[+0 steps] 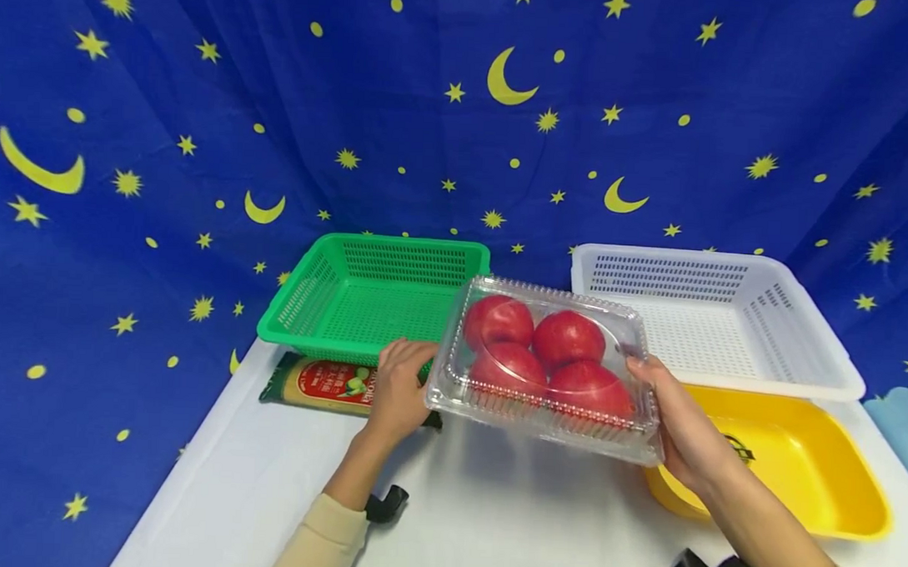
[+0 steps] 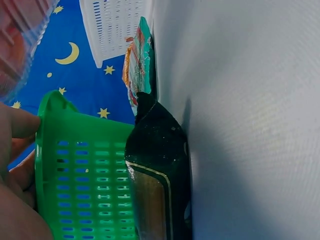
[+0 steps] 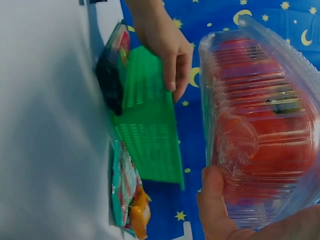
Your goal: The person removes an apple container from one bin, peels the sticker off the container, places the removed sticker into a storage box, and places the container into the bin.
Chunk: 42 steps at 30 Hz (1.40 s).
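My right hand (image 1: 682, 425) grips the right end of a clear plastic clamshell box (image 1: 450, 392) holding several red tomatoes (image 1: 568, 340). The lid is closed, and the box is tilted in the air above the table. In the right wrist view, the thumb (image 3: 214, 192) presses against the box's side. My left hand (image 1: 401, 386) holds the front rim of a green basket (image 1: 324, 341), near its right corner. From the left wrist view, the fingers (image 2: 22, 122) curl over that rim. A pasta pack (image 1: 311, 383) with a red label lies before the basket, partly behind the left hand.
A white basket (image 1: 796, 390) stands at the back right, with a yellow basin (image 1: 801, 462) in front of it. A teal and orange packet (image 3: 125, 190) shows beside the green basket in the wrist views. A blue star-and-moon curtain (image 1: 430, 107) hangs behind the white table (image 1: 506, 519).
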Each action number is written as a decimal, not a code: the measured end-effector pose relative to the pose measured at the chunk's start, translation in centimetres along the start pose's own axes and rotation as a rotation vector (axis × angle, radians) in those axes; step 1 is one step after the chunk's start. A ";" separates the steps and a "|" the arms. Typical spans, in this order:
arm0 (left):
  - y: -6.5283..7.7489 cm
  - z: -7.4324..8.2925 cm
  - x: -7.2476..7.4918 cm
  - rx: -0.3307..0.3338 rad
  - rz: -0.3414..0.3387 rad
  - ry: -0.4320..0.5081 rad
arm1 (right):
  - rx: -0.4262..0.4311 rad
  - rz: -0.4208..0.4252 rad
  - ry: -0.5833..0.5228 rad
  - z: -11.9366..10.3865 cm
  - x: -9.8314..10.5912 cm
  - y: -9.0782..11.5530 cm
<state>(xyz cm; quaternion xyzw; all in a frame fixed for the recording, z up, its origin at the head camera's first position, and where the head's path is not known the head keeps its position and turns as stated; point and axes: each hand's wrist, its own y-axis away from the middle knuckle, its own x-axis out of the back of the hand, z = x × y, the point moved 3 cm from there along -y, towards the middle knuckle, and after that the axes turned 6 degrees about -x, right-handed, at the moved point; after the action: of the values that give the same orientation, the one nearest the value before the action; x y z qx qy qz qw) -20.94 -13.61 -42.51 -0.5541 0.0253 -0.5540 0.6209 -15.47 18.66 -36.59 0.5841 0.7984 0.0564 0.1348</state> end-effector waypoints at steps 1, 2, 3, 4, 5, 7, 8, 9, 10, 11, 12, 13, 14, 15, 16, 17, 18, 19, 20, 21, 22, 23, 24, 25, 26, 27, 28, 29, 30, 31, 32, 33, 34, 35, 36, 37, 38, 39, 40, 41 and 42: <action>0.1 0.0 -0.1 -0.009 0.005 -0.007 | 0.000 0.004 0.006 -0.1 0.0 -0.1; 0.2 0.0 -0.2 -0.018 0.008 -0.017 | -0.002 0.007 0.013 -0.3 -0.1 -0.3; 0.3 0.0 -0.3 -0.022 0.010 -0.028 | -0.005 0.011 0.022 -0.4 -0.1 -0.5; 0.3 0.0 -0.3 -0.028 0.012 -0.040 | -0.009 0.015 0.027 -0.5 -0.2 -0.7; 0.3 0.0 -0.3 -0.031 0.012 -0.053 | -0.013 0.017 0.029 -0.6 -0.3 -0.9; 0.4 0.0 -0.4 -0.042 0.015 -0.079 | -0.021 0.016 0.025 -0.8 -0.4 -1.3; 0.4 0.0 -0.4 -0.049 0.013 -0.088 | -0.023 0.013 0.017 -0.9 -0.5 -1.6; 0.3 -0.1 -0.4 -0.054 0.012 -0.093 | -0.021 0.011 0.009 -0.9 -0.6 -1.8; 0.3 -0.1 -0.4 -0.058 0.010 -0.092 | -0.021 0.008 0.002 -1.0 -0.7 -2.0; 0.4 -0.2 -0.5 -0.060 0.006 -0.089 | -0.017 0.004 -0.001 -1.1 -0.8 -2.3; 0.4 -0.2 -0.5 -0.058 0.003 -0.083 | -0.018 0.002 -0.009 -1.2 -0.9 -2.5; 0.4 -0.3 -0.5 -0.055 0.004 -0.072 | -0.015 0.000 -0.017 -1.3 -0.9 -2.7; 0.4 -0.4 -0.5 -0.053 0.005 -0.059 | -0.010 -0.004 -0.022 -1.4 -1.0 -2.9; 0.4 -0.4 -0.5 -0.046 0.006 -0.049 | -0.007 -0.009 -0.025 -1.5 -1.1 -3.1; 0.4 -0.5 -0.5 -0.040 0.005 -0.041 | -0.007 -0.011 -0.028 -1.6 -1.2 -3.3; 0.4 -0.5 -0.4 -0.038 0.006 -0.032 | -0.007 -0.013 -0.028 -1.7 -1.3 -3.5; 0.4 -0.5 -0.4 -0.031 0.008 -0.025 | -0.008 -0.012 -0.023 -1.8 -1.4 -3.8; 0.4 -0.5 -0.3 -0.025 0.008 -0.021 | -0.008 -0.012 -0.016 -2.0 -1.5 -4.0; 0.4 -0.5 -0.3 -0.017 0.005 -0.018 | -0.011 -0.011 -0.010 -2.1 -1.7 -4.3; 0.4 -0.5 -0.3 -0.008 0.001 -0.014 | -0.014 -0.008 -0.006 -2.2 -1.7 -4.6; 0.3 -0.6 -0.3 0.000 0.000 -0.012 | -0.013 -0.007 -0.002 -2.3 -1.8 -4.8; 0.3 -0.5 -0.3 0.008 -0.004 -0.010 | -0.013 -0.007 0.003 -2.3 -1.9 -5.1; 0.3 -0.5 -0.3 0.017 -0.008 -0.012 | -0.011 -0.007 0.001 -2.4 -2.0 -5.4; 0.3 -0.5 -0.3 0.023 -0.014 -0.017 | -0.006 -0.010 -0.008 -2.5 -2.0 -5.6; 0.3 -0.5 -0.3 0.024 -0.017 -0.024 | -0.003 -0.014 -0.017 -2.5 -2.0 -5.8; 0.4 -0.5 -0.4 0.025 -0.017 -0.032 | 0.005 -0.018 -0.024 -2.6 -2.1 -6.1; 0.4 -0.5 -0.4 0.024 -0.018 -0.040 | 0.009 -0.022 -0.034 -2.6 -2.1 -6.3; 0.4 -0.5 -0.4 0.023 -0.019 -0.046 | 0.011 -0.025 -0.043 -2.7 -2.2 -6.5; 0.4 -0.5 -0.5 0.021 -0.021 -0.054 | 0.017 -0.029 -0.051 -2.8 -2.3 -6.8; 0.4 -0.5 -0.5 0.020 -0.021 -0.059 | 0.020 -0.033 -0.061 -2.9 -2.4 -7.0; 0.4 -0.5 -0.6 0.018 -0.020 -0.059 | 0.019 -0.033 -0.069 -2.9 -2.4 -7.2; 0.4 -0.5 -0.6 0.020 -0.021 -0.056 | 0.019 -0.033 -0.076 -3.0 -2.5 -7.4; 0.4 -0.5 -0.6 0.021 -0.021 -0.054 | 0.017 -0.032 -0.082 -3.1 -2.7 -7.7; 0.4 -0.5 -0.6 0.022 -0.019 -0.049 | 0.016 -0.029 -0.086 -3.2 -2.8 -7.9; 0.4 -0.5 -0.7 0.022 -0.016 -0.045 | 0.014 -0.025 -0.091 -3.2 -2.9 -8.1; 0.4 -0.5 -0.7 0.023 -0.014 -0.036 | 0.013 -0.023 -0.096 -3.3 -3.0 -8.3; 0.4 -0.5 -0.7 0.021 -0.010 -0.030 | 0.014 -0.017 -0.100 -3.4 -3.2 -8.5; 0.4 -0.5 -0.7 0.020 -0.007 -0.024 | 0.016 -0.013 -0.101 -3.4 -3.4 -8.7; 0.3 -0.6 -0.6 0.017 -0.002 -0.020 | 0.018 -0.011 -0.099 -3.5 -3.6 -9.0; 0.3 -0.6 -0.5 0.015 0.003 -0.017 | 0.018 -0.009 -0.100 -3.5 -3.8 -9.2; 0.2 -0.6 -0.5 0.014 0.008 -0.017 | 0.017 -0.007 -0.100 -3.5 -4.0 -9.4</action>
<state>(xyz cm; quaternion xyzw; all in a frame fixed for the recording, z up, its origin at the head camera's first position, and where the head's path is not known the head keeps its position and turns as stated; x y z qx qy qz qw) -21.34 -13.70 -43.15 -0.5541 0.0182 -0.5469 0.6273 -23.97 12.18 -34.93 0.5847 0.7930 0.0198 0.1699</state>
